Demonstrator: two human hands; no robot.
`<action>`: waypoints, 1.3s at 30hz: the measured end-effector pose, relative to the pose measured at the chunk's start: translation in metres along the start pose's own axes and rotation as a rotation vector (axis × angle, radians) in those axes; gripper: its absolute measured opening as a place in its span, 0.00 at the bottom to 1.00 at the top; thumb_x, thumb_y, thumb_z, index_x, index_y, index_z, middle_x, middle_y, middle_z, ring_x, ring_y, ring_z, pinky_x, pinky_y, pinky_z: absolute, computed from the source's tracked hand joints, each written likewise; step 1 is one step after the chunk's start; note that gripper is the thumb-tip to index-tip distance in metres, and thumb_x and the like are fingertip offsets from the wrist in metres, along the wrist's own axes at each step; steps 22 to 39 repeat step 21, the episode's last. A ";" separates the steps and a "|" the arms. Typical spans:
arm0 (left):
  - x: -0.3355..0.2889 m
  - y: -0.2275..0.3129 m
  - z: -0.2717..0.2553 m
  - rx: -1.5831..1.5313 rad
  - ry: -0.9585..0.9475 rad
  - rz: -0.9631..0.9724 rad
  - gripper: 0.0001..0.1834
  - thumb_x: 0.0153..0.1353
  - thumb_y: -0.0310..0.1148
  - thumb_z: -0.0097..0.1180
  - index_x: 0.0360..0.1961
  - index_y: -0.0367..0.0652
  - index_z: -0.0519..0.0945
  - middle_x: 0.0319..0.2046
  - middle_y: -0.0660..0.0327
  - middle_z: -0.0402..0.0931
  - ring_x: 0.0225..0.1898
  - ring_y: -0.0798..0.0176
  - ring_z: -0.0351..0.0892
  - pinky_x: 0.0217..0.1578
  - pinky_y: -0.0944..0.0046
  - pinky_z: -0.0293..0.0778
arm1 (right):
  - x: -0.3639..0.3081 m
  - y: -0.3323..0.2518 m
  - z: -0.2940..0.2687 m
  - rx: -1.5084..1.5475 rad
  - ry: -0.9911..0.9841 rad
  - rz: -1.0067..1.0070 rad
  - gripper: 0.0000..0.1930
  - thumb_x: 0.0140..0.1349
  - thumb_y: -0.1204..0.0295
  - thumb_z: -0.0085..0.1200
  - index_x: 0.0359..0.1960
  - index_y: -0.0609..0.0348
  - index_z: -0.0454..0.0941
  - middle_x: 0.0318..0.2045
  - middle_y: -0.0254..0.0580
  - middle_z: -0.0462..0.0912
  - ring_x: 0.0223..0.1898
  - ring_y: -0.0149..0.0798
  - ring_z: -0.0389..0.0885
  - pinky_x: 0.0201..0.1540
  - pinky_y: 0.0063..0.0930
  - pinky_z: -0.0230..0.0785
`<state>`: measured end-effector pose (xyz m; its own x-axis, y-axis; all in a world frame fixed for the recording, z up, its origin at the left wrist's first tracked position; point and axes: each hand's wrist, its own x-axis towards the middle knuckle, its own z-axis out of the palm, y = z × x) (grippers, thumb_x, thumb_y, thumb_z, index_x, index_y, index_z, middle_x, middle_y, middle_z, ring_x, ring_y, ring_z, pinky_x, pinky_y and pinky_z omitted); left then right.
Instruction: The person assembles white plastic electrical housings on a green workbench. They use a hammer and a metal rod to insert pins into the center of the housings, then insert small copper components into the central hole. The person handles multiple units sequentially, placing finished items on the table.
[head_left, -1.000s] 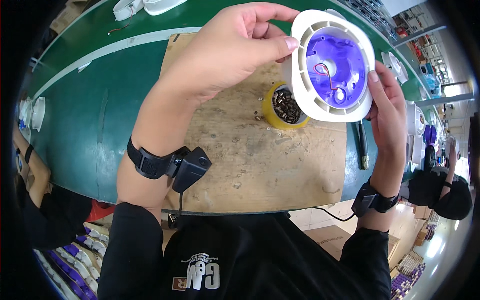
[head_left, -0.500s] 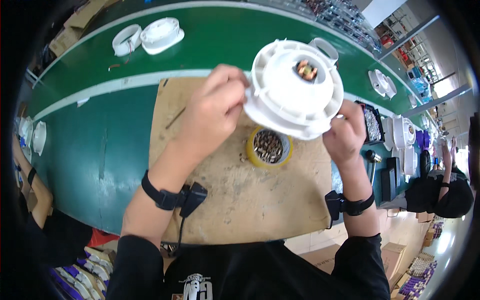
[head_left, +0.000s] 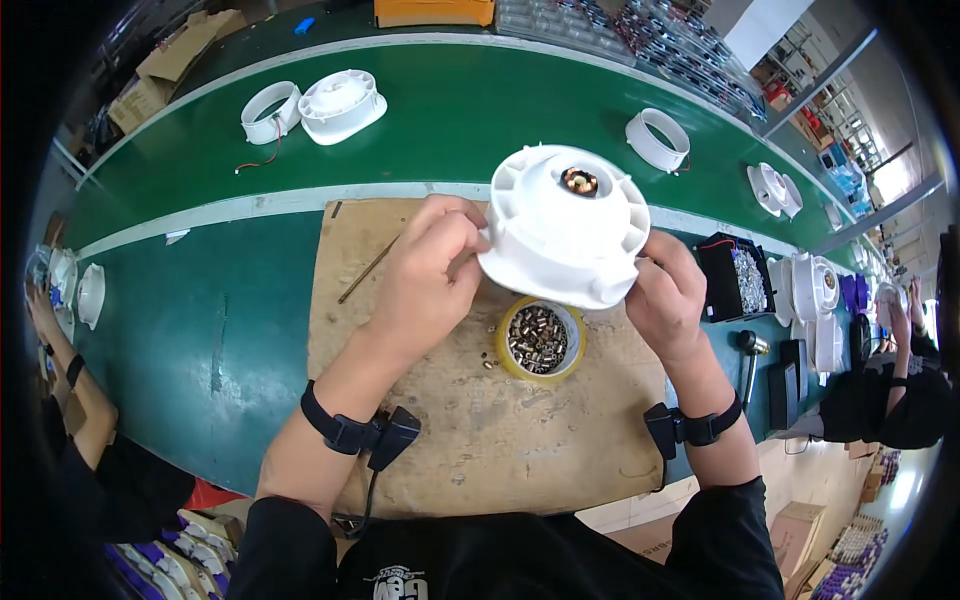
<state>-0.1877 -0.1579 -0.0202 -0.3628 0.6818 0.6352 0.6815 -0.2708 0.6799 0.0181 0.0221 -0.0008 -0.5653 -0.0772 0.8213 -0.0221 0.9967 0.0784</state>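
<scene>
Two white rings [head_left: 270, 111] [head_left: 658, 139], one tape roll [head_left: 541, 340], one board [head_left: 480, 440]

Brown work board [head_left: 560, 440] on green belt [head_left: 450, 120]. Yellow tape ring [head_left: 541, 340] on board, filled with small metal sleeves; a few loose just beside. Thin rod [head_left: 368, 270] near board's left edge. White ring [head_left: 270, 111] touching ribbed white cap [head_left: 342, 105] far left on belt. Another white ring [head_left: 659, 139] far right. Black bin of screws [head_left: 735, 282] right of board. Cardboard boxes [head_left: 160, 75] beyond belt.
</scene>
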 end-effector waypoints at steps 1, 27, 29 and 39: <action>0.000 -0.001 0.001 -0.019 0.011 -0.023 0.12 0.49 0.15 0.59 0.36 0.36 0.76 0.44 0.53 0.74 0.45 0.51 0.78 0.44 0.58 0.75 | 0.000 0.003 0.003 -0.018 -0.033 0.035 0.14 0.38 0.86 0.61 0.28 0.61 0.72 0.35 0.46 0.80 0.32 0.48 0.82 0.31 0.35 0.76; 0.003 -0.032 -0.048 0.206 -0.090 -0.335 0.07 0.61 0.29 0.60 0.37 0.37 0.80 0.40 0.51 0.81 0.44 0.51 0.81 0.47 0.58 0.74 | -0.006 0.113 0.099 -0.338 -0.533 0.667 0.07 0.58 0.75 0.54 0.39 0.53 0.77 0.41 0.39 0.82 0.44 0.47 0.82 0.43 0.42 0.78; 0.003 -0.032 -0.048 0.206 -0.090 -0.335 0.07 0.61 0.29 0.60 0.37 0.37 0.80 0.40 0.51 0.81 0.44 0.51 0.81 0.47 0.58 0.74 | -0.006 0.113 0.099 -0.338 -0.533 0.667 0.07 0.58 0.75 0.54 0.39 0.53 0.77 0.41 0.39 0.82 0.44 0.47 0.82 0.43 0.42 0.78; 0.003 -0.032 -0.048 0.206 -0.090 -0.335 0.07 0.61 0.29 0.60 0.37 0.37 0.80 0.40 0.51 0.81 0.44 0.51 0.81 0.47 0.58 0.74 | -0.006 0.113 0.099 -0.338 -0.533 0.667 0.07 0.58 0.75 0.54 0.39 0.53 0.77 0.41 0.39 0.82 0.44 0.47 0.82 0.43 0.42 0.78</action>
